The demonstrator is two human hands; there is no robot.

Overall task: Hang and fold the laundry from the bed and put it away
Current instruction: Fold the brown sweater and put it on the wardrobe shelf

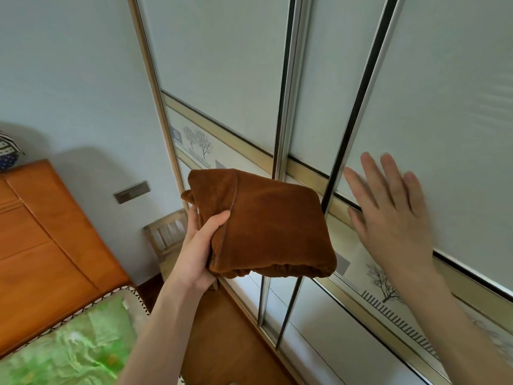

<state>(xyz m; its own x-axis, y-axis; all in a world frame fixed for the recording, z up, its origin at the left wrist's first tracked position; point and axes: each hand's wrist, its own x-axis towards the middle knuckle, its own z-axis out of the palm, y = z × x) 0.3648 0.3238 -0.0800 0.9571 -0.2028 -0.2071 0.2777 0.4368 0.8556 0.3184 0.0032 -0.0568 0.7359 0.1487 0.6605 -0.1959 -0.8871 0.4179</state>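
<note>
Brown fleecy cloth, folded into a thick square bundle (266, 223), is what the person's got in the left hand (198, 254). The thumb is curled over the front of the bundle's left edge and the other fingers are wrapped behind it, so it's a proper grip, held up about chest height in front of the wardrobe. A small flap of the same cloth sticks out at the top left corner, and the folded layers show along the bottom edge.

The right hand (388, 215) is wide open, fingers straight and a bit spread, palm facing the frosted grey-white sliding wardrobe door (444, 120). It's blurry, so I honestly can't tell if the palm is flat on the panel or just off it. It sits just right of the dark vertical frame strip (358, 101) where two door panels overlap, and right by the gold-coloured horizontal band (305, 170) that runs across the doors.

Below that band there's a decorative strip with bare black trees and a little fence printed on it (384, 284), same pattern further left on the other door (198, 143).

Going outward: orange-brown wooden headboard (47, 232) on the left against the pale wall, with a green patterned bed cover (69, 351) at the bottom left corner. A grey wall switch plate (131, 192) is on the wall between headboard and wardrobe, and a small light wooden slatted chair (168, 232) stands down in the gap behind the left hand. Wooden floor (222, 343) underneath. A blue and white patterned round thing (8, 151) pokes in at the far left edge above the headboard.
</note>
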